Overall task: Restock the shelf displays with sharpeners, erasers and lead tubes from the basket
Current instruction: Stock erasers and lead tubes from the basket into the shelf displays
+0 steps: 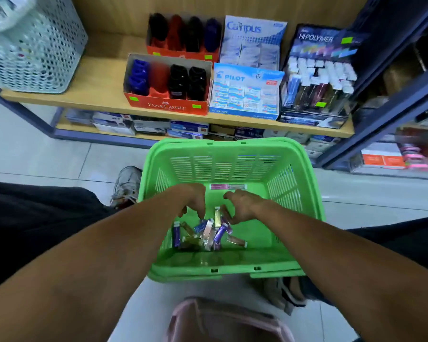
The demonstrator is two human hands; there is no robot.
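Note:
A green plastic basket (pixel 232 149) stands on the floor in front of me. A pile of small lead tubes (pixel 208 233) in purple, gold and pink lies at its bottom, and one more pink tube (pixel 227 186) lies by the far wall. Both my hands are inside the basket, above the pile. My left hand (pixel 193 199) hangs with fingers spread downward, just over the tubes. My right hand (pixel 240 206) has its fingers curled on tubes at the top of the pile, next to a gold tube (pixel 217 214) that stands upright. The Hi-Polymer lead display (pixel 319 77) stands at the shelf's right.
On the wooden shelf (pixel 101 80) stand two Faber-Castell sharpener boxes (pixel 168 82), a Pilot eraser box (pixel 245 92) and a Campus eraser box (pixel 252 43). A pale mesh bin (pixel 35 45) is at the left. Boxed stock fills the bottom shelf. My shoe (pixel 126 183) is beside the basket.

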